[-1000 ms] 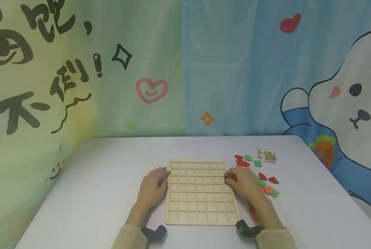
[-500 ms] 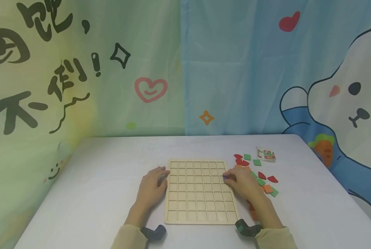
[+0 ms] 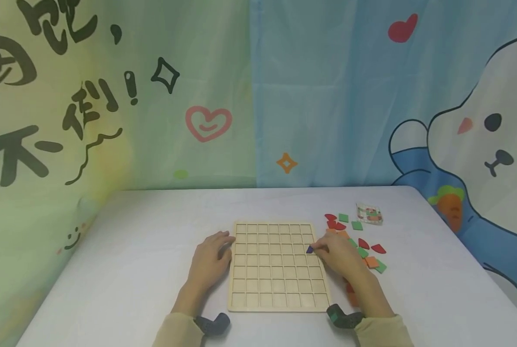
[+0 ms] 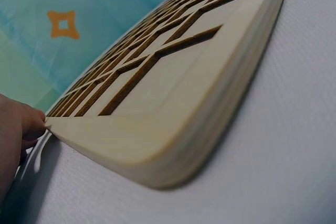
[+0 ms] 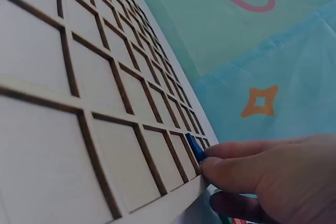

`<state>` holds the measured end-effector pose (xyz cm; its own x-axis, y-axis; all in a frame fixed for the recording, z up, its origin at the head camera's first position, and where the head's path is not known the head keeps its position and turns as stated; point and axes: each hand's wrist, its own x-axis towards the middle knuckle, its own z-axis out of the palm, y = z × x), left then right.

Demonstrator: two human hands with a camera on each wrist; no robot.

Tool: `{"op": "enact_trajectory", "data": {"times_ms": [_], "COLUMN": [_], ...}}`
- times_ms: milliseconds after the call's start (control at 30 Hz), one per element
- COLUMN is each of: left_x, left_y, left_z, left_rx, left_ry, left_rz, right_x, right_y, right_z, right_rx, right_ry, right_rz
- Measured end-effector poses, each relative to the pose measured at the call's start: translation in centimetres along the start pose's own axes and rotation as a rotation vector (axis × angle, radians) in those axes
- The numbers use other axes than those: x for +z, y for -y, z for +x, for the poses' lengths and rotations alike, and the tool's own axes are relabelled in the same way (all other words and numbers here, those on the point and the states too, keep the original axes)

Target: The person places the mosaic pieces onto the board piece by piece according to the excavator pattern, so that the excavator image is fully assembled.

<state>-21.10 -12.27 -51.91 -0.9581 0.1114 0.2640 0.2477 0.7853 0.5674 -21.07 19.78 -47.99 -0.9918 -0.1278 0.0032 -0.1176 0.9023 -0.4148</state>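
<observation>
A pale wooden grid board lies flat on the table, its square cells bare apart from one spot near the right edge. There my right hand pinches a small dark blue piece between thumb and finger, over a cell in the right part of the board. In the right wrist view the blue piece stands tilted at the cell's edge. My left hand rests at the board's left edge, fingertips touching its rim; its fingers show beside the board's side in the left wrist view.
Right of the board lie loose red pieces, green squares and orange squares, some partly hidden by the right arm. A small printed packet lies behind them. A patterned curtain hangs behind the white table.
The blue piece has come further out from under my right fingertips, slightly left over the board. My left hand keeps its place; the head view has shifted slightly.
</observation>
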Motion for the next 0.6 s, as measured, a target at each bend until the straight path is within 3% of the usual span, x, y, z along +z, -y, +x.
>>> {"op": "enact_trajectory", "data": {"times_ms": [333,600], "left_x": [0.0,-0.2], "left_y": [0.0,-0.2], "left_z": [0.0,0.0], "left_rx": [-0.028,-0.031], "left_ry": [0.025,0.025], "left_rz": [-0.005,-0.009], "right_x": [0.3,0.7], "right_y": [0.7,1.2], "right_z": [-0.2,-0.1], "right_rx": [0.028,0.097], "right_ry": [-0.037,-0.033], "right_rz": [-0.002,-0.013]}}
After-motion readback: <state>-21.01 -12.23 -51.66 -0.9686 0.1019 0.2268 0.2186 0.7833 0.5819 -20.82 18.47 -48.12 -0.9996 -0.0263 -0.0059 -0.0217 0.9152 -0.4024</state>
